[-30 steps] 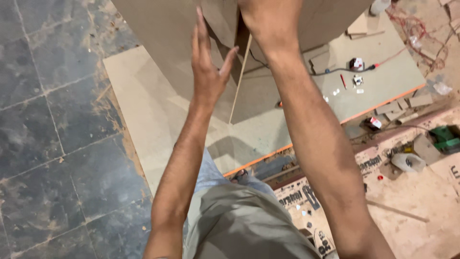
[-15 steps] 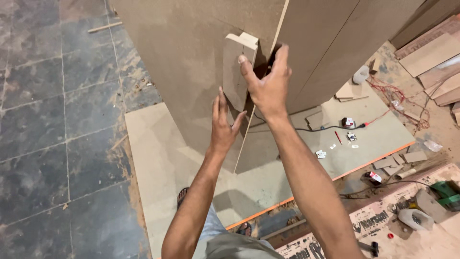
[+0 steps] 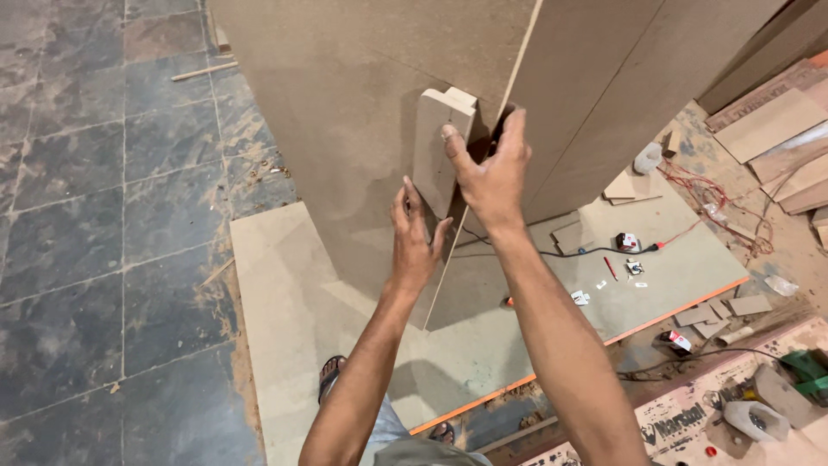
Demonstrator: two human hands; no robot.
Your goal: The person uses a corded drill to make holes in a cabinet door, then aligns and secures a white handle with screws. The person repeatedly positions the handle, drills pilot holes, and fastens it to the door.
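My right hand [image 3: 488, 171] grips a small pale wooden block [image 3: 438, 148] and presses it against the edge where two tall brown boards meet. The left board [image 3: 345, 103] stands upright in front of me, the right board [image 3: 604, 78] angles away behind it. My left hand [image 3: 414, 240] lies flat on the left board just below the block, fingers spread. Both forearms reach up from the bottom of the view.
A pale sheet [image 3: 293, 328] with an orange edge lies on the floor under the boards. A black cable [image 3: 569, 253], a red pencil [image 3: 611, 268] and small offcuts rest on it. Grey floor tiles [image 3: 95, 224] fill the left. Board stacks [image 3: 776, 129] and tools [image 3: 806, 367] sit at right.
The view has tilted upward, so the boards' joint and the block came into sight. My right hand now holds the block at the edge; my left hand stays flat on the board.
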